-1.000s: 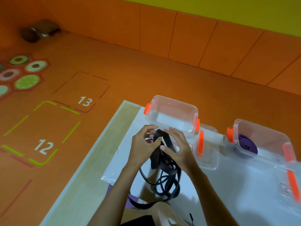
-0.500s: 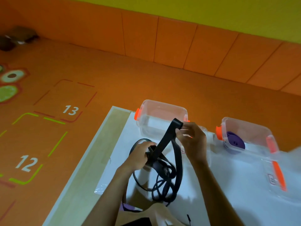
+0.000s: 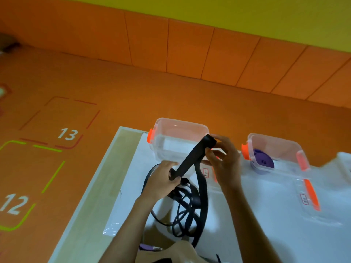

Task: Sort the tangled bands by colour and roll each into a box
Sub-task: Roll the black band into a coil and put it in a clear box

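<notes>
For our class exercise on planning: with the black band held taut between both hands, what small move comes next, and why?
Probably the right hand should turn the folded end of the black band over to start a roll, the left hand feeding slack: the loops below lie tangled, and the clear box behind looks empty.

The right hand (image 3: 226, 160) covers the near corner of the clear box on the left (image 3: 176, 133), while the left hand (image 3: 161, 181) hides the stretch of black band (image 3: 190, 160) it grips; the loops below overlap so thickly that their number cannot be told. A purple strip (image 3: 150, 248) shows only a short end beside the left forearm, and a beige shape (image 3: 180, 251) is cut off by the bottom edge, as are both forearms. The red-framed label (image 3: 303, 199) is too small to read, the purple roll (image 3: 263, 162) is blurred behind the wall of the other clear box (image 3: 284, 149), and a white form (image 3: 343, 158) at the right edge is smeared beyond telling.
</notes>
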Demonstrator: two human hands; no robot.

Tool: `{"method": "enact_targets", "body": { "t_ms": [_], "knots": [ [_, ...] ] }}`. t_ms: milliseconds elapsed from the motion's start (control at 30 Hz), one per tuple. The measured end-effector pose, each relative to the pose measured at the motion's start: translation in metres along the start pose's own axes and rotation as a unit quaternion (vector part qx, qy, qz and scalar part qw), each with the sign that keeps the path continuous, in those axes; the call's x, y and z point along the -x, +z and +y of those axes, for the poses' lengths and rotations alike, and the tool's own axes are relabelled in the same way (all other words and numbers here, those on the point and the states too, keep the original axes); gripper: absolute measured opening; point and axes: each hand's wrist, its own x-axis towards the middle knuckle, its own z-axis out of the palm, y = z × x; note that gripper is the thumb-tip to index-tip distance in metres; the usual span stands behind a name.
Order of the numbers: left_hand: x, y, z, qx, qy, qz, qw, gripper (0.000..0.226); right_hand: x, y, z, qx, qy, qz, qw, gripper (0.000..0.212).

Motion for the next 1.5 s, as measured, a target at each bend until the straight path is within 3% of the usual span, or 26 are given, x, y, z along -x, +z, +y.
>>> {"method": "enact_targets", "body": {
  "t_ms": [133,233,333,467,567,700,833,933,1067,1200,1367,1500],
  "knots": [
    [0.003,-0.021,0.047,0.113,0.068,0.093,0.987,0.070,0.005,0.014,-0.002,0.020,-0.001,-0.041,0.999,0.040],
    [0.006,-0.021,0.065,0.116,0.123,0.160,0.972,0.054,0.009,0.027,-0.004,0.004,0.004,-0.061,0.998,0.035],
    [0.009,-0.019,0.063,0.110,0.123,0.197,0.967,0.039,0.013,0.037,-0.007,-0.027,0.020,-0.082,0.996,0.035],
    [0.012,-0.025,0.055,0.090,0.131,0.169,0.973,0.043,0.013,0.045,-0.009,-0.051,0.082,-0.067,0.993,0.024],
    [0.009,-0.024,0.051,0.070,0.161,0.150,0.973,0.048,0.008,0.044,-0.008,-0.017,0.094,-0.019,0.995,0.020],
    [0.007,-0.024,0.049,0.044,0.176,0.139,0.973,0.051,0.007,0.041,-0.011,-0.060,0.102,0.010,0.993,0.017],
    [0.010,-0.027,0.051,0.165,0.127,0.164,0.964,0.038,0.006,0.041,-0.016,-0.167,0.158,0.035,0.973,0.016],
    [0.009,-0.028,0.052,0.208,0.159,0.195,0.945,0.025,0.008,0.042,-0.017,-0.255,0.220,0.039,0.941,0.012],
    [0.007,-0.029,0.058,0.242,0.172,0.206,0.932,0.020,0.009,0.041,-0.012,-0.250,0.310,0.000,0.917,0.024],
    [0.003,-0.026,0.059,0.280,0.153,0.209,0.925,0.019,0.010,0.044,-0.009,-0.211,0.341,-0.043,0.915,0.026],
    [0.002,-0.020,0.055,0.305,0.120,0.196,0.924,0.013,0.006,0.044,-0.011,-0.229,0.320,-0.039,0.919,0.016],
    [0.000,-0.020,0.049,0.300,0.126,0.151,0.934,0.022,0.004,0.040,-0.013,-0.176,0.288,-0.076,0.938,0.021]
  ]
}}
